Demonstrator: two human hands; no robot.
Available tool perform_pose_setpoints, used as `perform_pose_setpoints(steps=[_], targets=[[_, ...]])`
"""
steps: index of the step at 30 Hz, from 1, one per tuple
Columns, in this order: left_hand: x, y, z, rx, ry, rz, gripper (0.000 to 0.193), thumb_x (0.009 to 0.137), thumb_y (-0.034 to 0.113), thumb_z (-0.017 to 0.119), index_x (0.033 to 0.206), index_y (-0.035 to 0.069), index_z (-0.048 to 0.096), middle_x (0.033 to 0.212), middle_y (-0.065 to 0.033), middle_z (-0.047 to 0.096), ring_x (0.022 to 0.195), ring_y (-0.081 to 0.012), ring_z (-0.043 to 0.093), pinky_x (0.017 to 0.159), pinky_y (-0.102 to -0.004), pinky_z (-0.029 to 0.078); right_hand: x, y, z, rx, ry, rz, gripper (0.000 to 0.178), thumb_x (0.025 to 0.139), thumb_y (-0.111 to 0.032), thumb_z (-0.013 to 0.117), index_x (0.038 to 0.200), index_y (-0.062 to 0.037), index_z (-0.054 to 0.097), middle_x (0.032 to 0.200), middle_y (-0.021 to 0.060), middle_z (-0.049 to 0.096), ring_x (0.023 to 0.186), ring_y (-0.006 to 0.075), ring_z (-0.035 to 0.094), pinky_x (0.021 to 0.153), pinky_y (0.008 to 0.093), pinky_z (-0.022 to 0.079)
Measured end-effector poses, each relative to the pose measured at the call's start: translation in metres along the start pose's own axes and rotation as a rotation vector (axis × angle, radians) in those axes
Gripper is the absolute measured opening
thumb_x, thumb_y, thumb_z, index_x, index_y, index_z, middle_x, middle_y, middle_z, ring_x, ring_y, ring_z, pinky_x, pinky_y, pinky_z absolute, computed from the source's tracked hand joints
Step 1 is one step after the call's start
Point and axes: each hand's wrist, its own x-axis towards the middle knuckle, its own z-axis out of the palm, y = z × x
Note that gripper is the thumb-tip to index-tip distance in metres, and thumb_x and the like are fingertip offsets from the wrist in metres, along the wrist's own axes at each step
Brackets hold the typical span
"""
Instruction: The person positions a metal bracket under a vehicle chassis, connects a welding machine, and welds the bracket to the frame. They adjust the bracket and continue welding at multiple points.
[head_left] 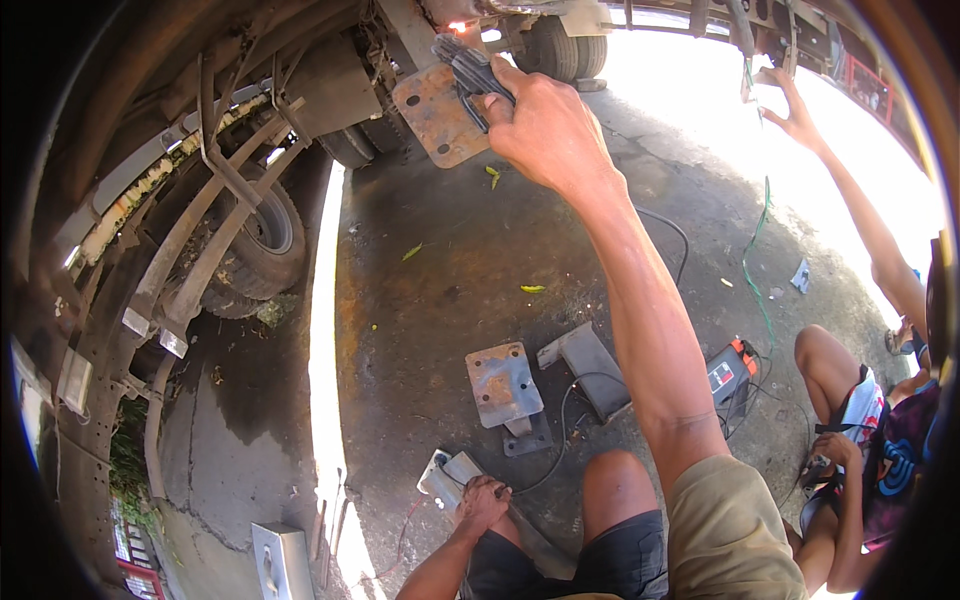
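My right hand [545, 125] reaches far forward and up under a vehicle chassis, its fingers closed round a dark grey ridged object [478, 78] whose kind I cannot make out. That object lies against a rusty flat plate [440, 115] with bolt holes. Just beyond, an orange glow [458, 27] shows on the metal. Low in the view, my left hand [485, 500] lies over my left knee with its fingers bent, beside a grey metal bracket [460, 468]. What is under its fingertips is hidden.
Another bolt-holed plate [500, 383] and a grey channel piece [588, 370] lie on the ground. An orange-and-black machine [733, 368] with cables stands right. A co-worker's hand [792, 105] is raised near a green wire [757, 260]. Wheels [262, 245] and leaf springs [215, 230] stand left.
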Motion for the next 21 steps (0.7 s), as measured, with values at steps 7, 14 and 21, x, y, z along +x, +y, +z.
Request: perform_pose_setpoints(steps=[7, 14, 21], targets=[[0.001, -0.005, -0.002, 0.003, -0.002, -0.005, 0.030, 0.090, 0.037, 0.071, 0.104, 0.011, 0.080, 0.124, -0.0159, 0.069, 0.126, -0.0365, 0.058, 0.112, -0.0459, 0.043, -0.001, 0.002, 0.000, 0.028, 0.060, -0.058, 0.050, 0.098, -0.031, 0.057, 0.144, -0.0106, 0.060, 0.113, 0.0278, 0.072, 0.103, 0.0479, 0.069, 0.096, 0.0541, 0.053], [0.000, -0.002, 0.010, -0.061, 0.181, 0.086, 0.024, 0.085, 0.028, 0.077, 0.094, 0.006, 0.079, 0.112, -0.0154, 0.072, 0.113, -0.0361, 0.063, 0.103, -0.0459, 0.049, -0.120, 0.020, -0.037, 0.133, 0.074, -0.150, 0.051, 0.093, -0.027, 0.064, 0.141, -0.0096, 0.063, 0.108, 0.0261, 0.074, 0.099, 0.0336, 0.075, 0.091, 0.0435, 0.055], [0.003, -0.004, -0.004, -0.564, 0.378, -0.193, 0.050, 0.091, 0.046, 0.075, 0.104, -0.002, 0.076, 0.103, -0.0173, 0.074, 0.103, -0.0307, 0.067, 0.097, -0.0421, 0.050, -0.240, 0.056, -0.014, 0.075, -0.078, 0.060, 0.049, 0.098, -0.019, 0.064, 0.146, -0.0105, 0.061, 0.091, 0.0147, 0.068, 0.075, 0.0247, 0.064, 0.076, 0.0393, 0.053]])
